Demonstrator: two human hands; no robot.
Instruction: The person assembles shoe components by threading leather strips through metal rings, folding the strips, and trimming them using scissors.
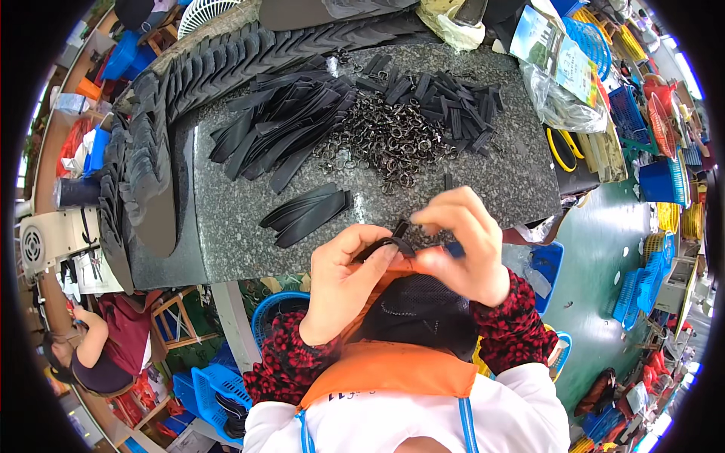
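My left hand (343, 275) is closed in a pinch around a black strip (387, 243), bent over in a loop just past the table's near edge. From the other side, my right hand (470, 245) has its fingers curled and its thumb against the strip's right part; a short black end stands up beside the index fingertip. Any ring in the loop is hidden. Ahead of my hands lies a small bunch of flat black strips (308, 215), with a larger pile of black strips (283, 113) behind it. Metal ring clasps (389, 140) are heaped mid-table, next to short black tabs (461, 106).
Stacked dark curved pieces (226, 68) line the far and left edges of the speckled stone table (483, 185). Yellow-handled cutters (563, 149) and a plastic-wrapped packet (555, 68) lie at the right. Blue baskets (219, 400) stand below; another person (113, 340) is at far left.
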